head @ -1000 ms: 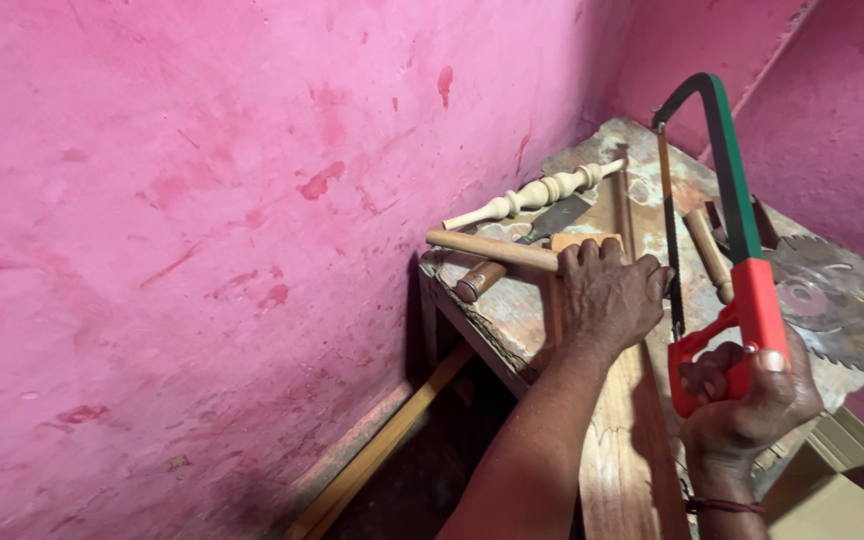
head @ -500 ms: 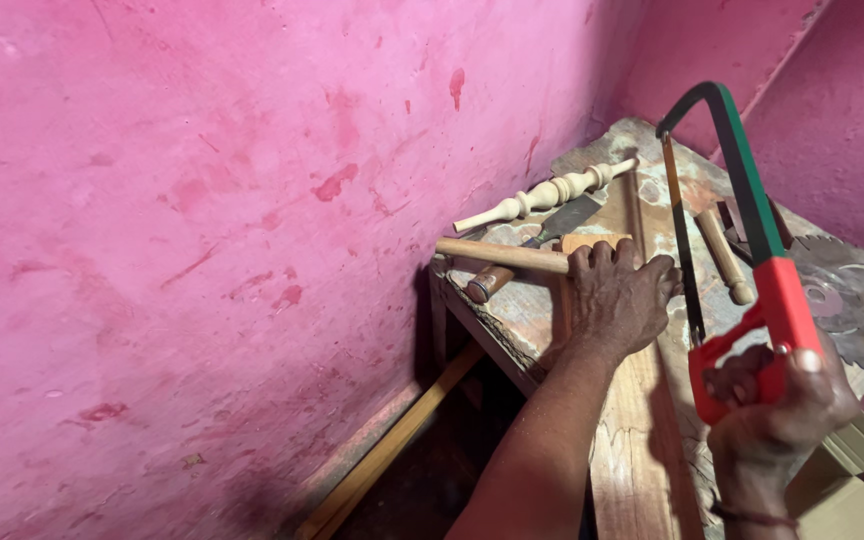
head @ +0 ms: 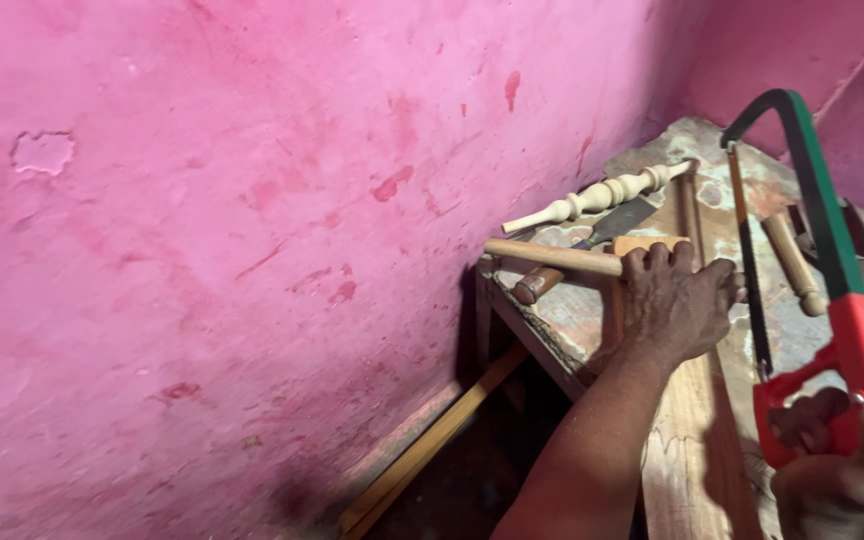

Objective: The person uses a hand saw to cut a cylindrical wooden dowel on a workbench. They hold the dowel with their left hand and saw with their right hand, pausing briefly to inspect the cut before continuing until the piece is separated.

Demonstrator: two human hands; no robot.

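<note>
The right hand has its grip clamped around the red handle of a hacksaw with a green and black bow frame, whose thin blade runs down just left of that grip toward the long pale wooden plank. The left hand lies flat, fingers spread and closed on nothing, pressing the plank down onto the worn, paint-flecked wooden counter.

The blade stands very close to the right of the left hand's fingertips; a skip or sideways jump of the blade could catch them. The plank looks held by palm pressure alone, so it might shift under a stroke and bind or bend the thin blade.

Beyond the left hand lie a round wooden dowel, a pale turned wooden spindle and a flat dark metal blade; shaking could roll the dowel off the counter's edge by the pink plastered wall.
</note>
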